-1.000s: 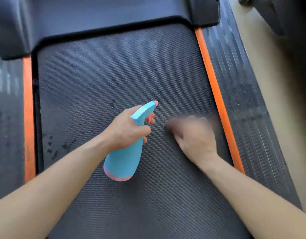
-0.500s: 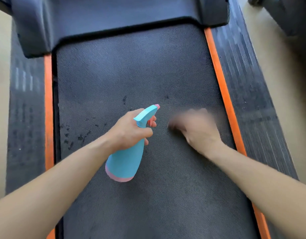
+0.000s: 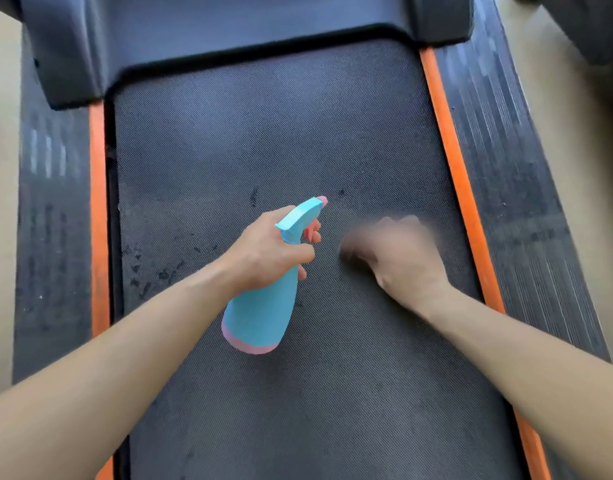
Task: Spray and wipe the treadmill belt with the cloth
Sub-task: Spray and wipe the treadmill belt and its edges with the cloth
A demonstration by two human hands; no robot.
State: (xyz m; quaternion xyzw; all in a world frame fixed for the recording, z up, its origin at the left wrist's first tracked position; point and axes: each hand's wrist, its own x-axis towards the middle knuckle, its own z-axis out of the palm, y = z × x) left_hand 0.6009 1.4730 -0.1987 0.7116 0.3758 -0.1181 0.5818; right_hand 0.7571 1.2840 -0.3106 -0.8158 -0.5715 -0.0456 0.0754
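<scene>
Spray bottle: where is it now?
Head view, centre: the blue spray bottle is gripped by the left hand over the treadmill belt, nozzle pointing away, with the blurred right hand just to its right.

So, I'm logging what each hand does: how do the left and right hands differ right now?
The left hand grips the blue spray bottle, nozzle aimed up the belt; the right hand holds no bottle. The left hand is sharp; the right hand is motion-blurred, so what it holds is unreadable. Both are over the belt.
</scene>
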